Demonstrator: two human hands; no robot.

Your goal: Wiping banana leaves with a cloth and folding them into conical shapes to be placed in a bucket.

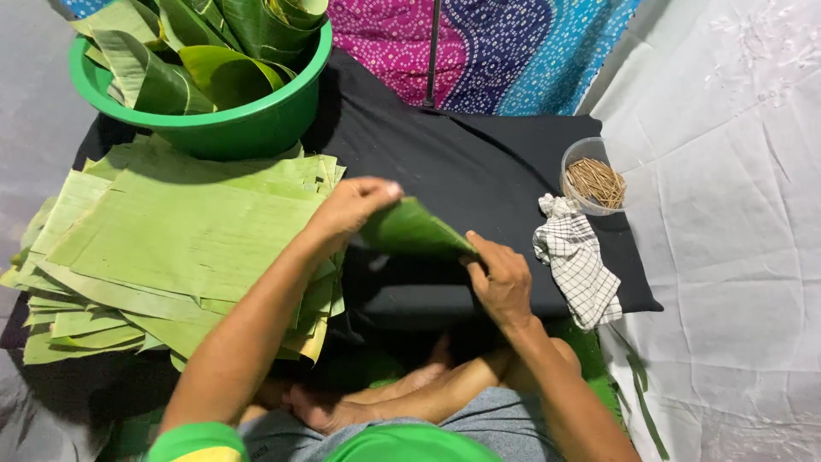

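a: where's the leaf piece (pixel 410 229)?

b: centre of the frame, folded into a cone. left hand (pixel 351 208) pinches its upper edge, right hand (pixel 500 281) grips the lower corner, fingers curled narrow.

a: what might go wrong?

b: i'd say the fold could spring open or split along the grain if either pinch slackens.

a: counts?

b: one green basin (pixel 214 128) upper left, one stack of cut leaves (pixel 171 248), one cup of sticks (pixel 594 181), one checked cloth (pixel 577 265).
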